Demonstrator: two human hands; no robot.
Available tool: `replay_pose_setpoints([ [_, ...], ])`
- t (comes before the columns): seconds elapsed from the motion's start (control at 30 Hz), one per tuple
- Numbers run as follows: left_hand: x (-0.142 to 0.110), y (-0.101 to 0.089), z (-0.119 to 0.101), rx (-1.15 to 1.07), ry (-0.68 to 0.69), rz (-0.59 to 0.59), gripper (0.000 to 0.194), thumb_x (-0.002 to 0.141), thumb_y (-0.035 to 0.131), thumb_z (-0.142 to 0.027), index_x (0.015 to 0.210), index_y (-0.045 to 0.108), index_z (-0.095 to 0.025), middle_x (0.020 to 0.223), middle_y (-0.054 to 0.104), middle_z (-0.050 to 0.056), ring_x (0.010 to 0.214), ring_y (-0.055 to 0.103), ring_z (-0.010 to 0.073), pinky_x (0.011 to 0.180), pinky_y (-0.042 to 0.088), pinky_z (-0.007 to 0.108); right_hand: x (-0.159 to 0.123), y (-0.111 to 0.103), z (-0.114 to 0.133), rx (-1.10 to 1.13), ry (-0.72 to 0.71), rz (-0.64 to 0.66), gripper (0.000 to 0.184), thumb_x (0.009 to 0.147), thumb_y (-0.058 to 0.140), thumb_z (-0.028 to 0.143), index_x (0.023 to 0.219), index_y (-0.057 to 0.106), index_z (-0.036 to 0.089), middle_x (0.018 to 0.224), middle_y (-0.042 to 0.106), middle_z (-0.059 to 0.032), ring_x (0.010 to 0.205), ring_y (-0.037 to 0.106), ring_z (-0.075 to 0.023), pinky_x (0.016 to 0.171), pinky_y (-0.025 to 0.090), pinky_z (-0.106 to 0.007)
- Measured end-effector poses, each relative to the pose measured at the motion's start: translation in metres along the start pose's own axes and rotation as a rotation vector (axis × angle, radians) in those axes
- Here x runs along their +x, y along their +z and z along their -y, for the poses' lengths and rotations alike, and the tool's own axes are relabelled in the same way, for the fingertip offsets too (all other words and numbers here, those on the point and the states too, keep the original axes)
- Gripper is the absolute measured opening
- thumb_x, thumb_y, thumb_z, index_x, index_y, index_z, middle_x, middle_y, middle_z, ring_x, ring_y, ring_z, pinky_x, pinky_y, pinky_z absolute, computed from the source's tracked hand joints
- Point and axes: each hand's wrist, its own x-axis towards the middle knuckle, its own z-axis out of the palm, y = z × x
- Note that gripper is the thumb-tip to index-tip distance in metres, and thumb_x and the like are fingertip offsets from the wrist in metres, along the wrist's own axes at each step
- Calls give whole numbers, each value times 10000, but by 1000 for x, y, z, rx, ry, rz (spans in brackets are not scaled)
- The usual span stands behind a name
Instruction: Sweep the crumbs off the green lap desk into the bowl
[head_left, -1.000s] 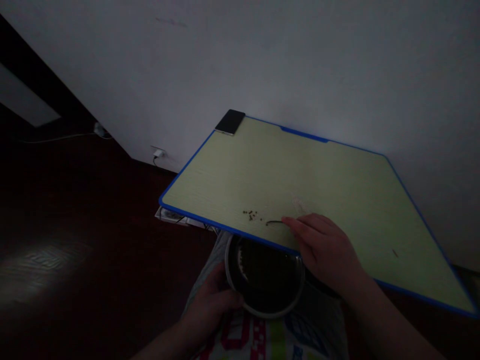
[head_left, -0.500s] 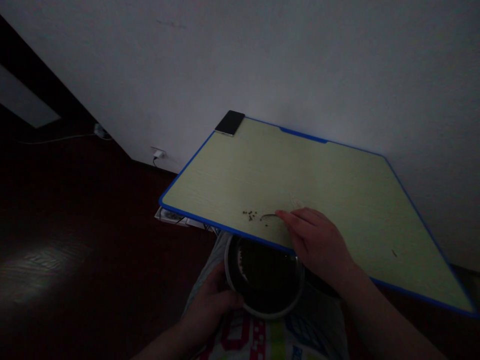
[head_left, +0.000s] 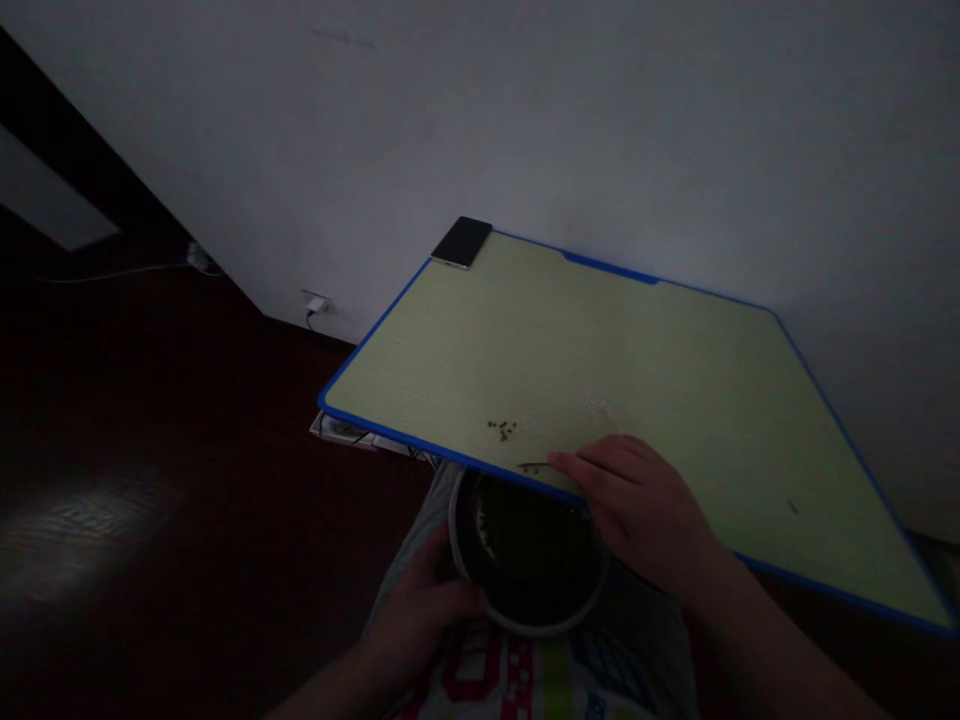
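Observation:
My left hand [head_left: 421,607] grips the rim of a round dark bowl [head_left: 529,560] held just under the near edge of a pale green table with a blue border [head_left: 675,380]. My right hand [head_left: 637,505] lies flat on the tabletop at that edge, fingers stretched out and together. Its fingertips touch a thin dark curved scrap [head_left: 534,466] right at the table's rim above the bowl. A small cluster of dark crumbs [head_left: 501,429] lies a little farther in, to the left of the fingers.
A dark phone [head_left: 461,242] lies on the table's far left corner against the white wall. A plug and cable [head_left: 318,306] sit at the wall's base. Dark floor spreads to the left. Patterned cloth covers my lap [head_left: 525,680]. The room is dim.
My right hand has slid left and then toward me, dragging the thin dark scrap from mid-table to the near edge above the bowl. The left hand and bowl stay put.

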Motion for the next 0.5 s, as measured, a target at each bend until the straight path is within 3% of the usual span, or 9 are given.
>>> replay_pose_setpoints([
  [0.5, 0, -5, 3, 35, 12, 14, 656, 611, 877, -136, 1251, 828, -273, 1228, 898, 76, 1218, 791, 442, 1114, 562, 590, -19, -3, 0, 25, -22, -52, 416, 1011, 509, 25, 1271, 773, 214, 890, 823, -41, 795, 752, -203, 784, 636, -351],
])
